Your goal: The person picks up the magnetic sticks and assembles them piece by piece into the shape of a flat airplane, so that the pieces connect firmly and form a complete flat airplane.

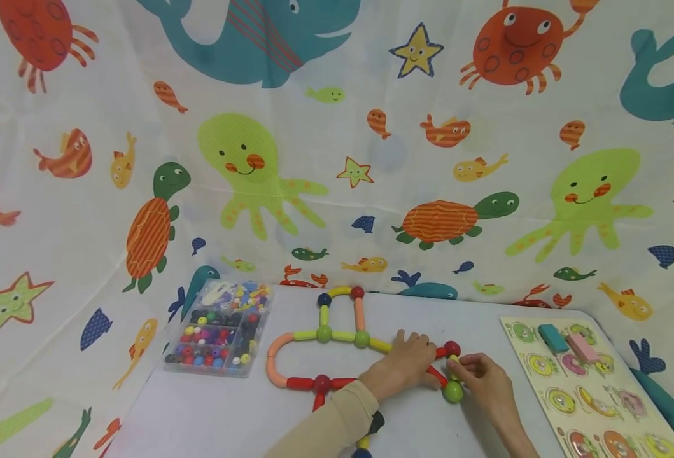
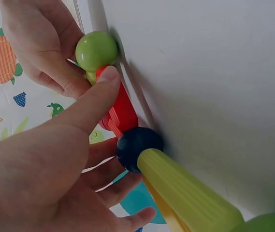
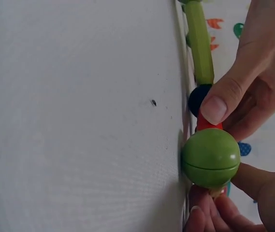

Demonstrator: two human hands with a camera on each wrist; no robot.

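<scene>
Two hands join rod-and-ball pieces near the table's front edge.

The right hand (image 1: 488, 381) pinches a short piece by the green ball (image 1: 453, 391); the left hand (image 1: 402, 371) presses its thumb on the red rod (image 2: 120, 108). These look light, rigid and smooth, best taken by the rods. Puzzle board (image 1: 594, 381) just right, bead box (image 1: 222, 329) farther left.

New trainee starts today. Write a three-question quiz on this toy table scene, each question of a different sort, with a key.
1. True or false: the green ball lies on the table beside the right hand.
2. Which thing does the left hand press its thumb on? A red rod; B bead box; C puzzle board.
3. Fill in: in the left wrist view, the red rod joins the green ball to a dark ____ ball.

Key: 1 true; 2 A; 3 blue.
</scene>
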